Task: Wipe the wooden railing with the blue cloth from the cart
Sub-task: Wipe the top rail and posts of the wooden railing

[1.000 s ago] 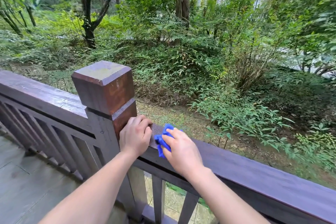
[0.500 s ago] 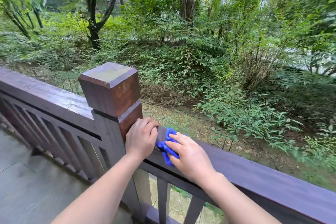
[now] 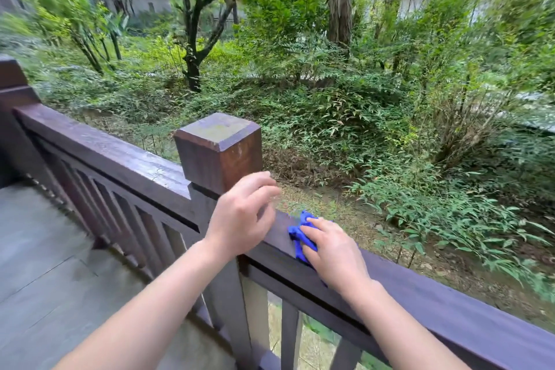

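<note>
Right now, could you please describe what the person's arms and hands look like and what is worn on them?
Both arms are bare: the left forearm and right forearm show no sleeves up to the frame's edge. The left hand and right hand wear no gloves, and no watch, ring or bracelet is visible. The left one is partly motion-blurred.

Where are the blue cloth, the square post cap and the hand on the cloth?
blue cloth (image 3: pixel 297 236), head view, bunched part beside the fingertips.
post cap (image 3: pixel 216 129), head view, flat top face.
right hand (image 3: pixel 333 246), head view, back of the hand.
</note>
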